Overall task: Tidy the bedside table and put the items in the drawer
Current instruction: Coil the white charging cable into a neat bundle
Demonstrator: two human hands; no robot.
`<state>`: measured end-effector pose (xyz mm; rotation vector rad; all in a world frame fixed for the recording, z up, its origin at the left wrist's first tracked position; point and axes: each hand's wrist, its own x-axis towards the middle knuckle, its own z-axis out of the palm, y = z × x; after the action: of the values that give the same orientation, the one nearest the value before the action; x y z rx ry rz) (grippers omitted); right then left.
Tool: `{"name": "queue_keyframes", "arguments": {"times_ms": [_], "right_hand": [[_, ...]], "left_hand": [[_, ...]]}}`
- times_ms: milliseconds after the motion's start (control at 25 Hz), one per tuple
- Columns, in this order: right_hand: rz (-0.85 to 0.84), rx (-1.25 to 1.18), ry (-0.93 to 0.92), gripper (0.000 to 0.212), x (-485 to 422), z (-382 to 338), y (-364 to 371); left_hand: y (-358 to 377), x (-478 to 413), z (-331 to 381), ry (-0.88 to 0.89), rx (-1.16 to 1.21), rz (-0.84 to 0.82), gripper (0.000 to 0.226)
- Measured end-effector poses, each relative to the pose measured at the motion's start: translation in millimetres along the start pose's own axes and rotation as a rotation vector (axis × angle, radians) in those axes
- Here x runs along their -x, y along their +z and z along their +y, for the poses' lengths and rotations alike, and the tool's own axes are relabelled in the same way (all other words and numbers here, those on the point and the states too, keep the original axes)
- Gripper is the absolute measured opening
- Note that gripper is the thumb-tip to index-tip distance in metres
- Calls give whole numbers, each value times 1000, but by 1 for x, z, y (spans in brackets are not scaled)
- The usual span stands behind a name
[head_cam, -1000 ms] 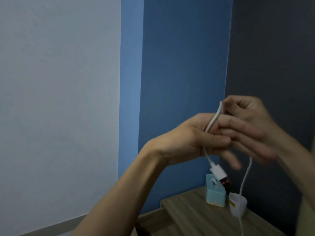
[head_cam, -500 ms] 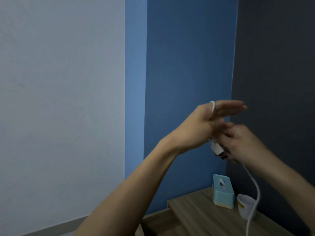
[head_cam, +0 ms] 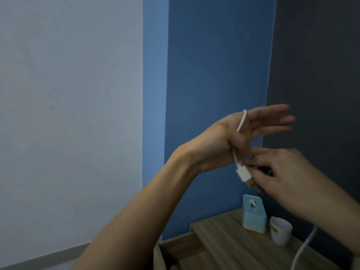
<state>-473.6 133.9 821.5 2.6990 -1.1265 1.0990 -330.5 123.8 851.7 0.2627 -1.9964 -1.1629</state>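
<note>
A white charging cable (head_cam: 241, 121) loops over my left hand (head_cam: 259, 125), which is raised in front of the blue wall with its fingers straight. The left thumb lies over the cable against the palm, and the white plug (head_cam: 243, 173) hangs just below it. My right hand (head_cam: 282, 172) is right under the left hand, its fingers curled round the cable. The loose length trails down past my right forearm to the bottom edge. The wooden bedside table (head_cam: 224, 236) stands below, and its drawer (head_cam: 181, 250) is pulled out at the left.
A teal tissue box (head_cam: 254, 217) and a white paper cup (head_cam: 280, 232) stand at the back of the table top, against the dark wall. A pale wall with a skirting board fills the left.
My right hand has moved from above the left fingers down to below the left hand, bringing the cable round. The left fingers have straightened out. The view has shifted slightly.
</note>
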Motion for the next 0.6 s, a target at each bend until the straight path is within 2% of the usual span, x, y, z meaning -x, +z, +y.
{"name": "queue_keyframes", "arguments": {"times_ms": [120, 240, 320, 400, 520, 600], "right_hand": [[0, 49, 8, 31, 4, 2, -2], [-20, 116, -21, 32, 9, -1, 0], [-5, 150, -28, 37, 11, 0, 1], [9, 131, -18, 41, 10, 2, 3], [17, -10, 15, 55, 9, 5, 6], [28, -54, -8, 68, 8, 11, 11]], "left_hand": [[-6, 4, -4, -5, -188, 44, 62], [-4, 3, -12, 20, -325, 183, 43], [0, 0, -17, 25, -316, 304, 35], [1, -1, -19, 11, -222, 355, 41], [0, 1, -19, 13, -22, 264, 65], [0, 2, -20, 26, 21, 242, 71]]}}
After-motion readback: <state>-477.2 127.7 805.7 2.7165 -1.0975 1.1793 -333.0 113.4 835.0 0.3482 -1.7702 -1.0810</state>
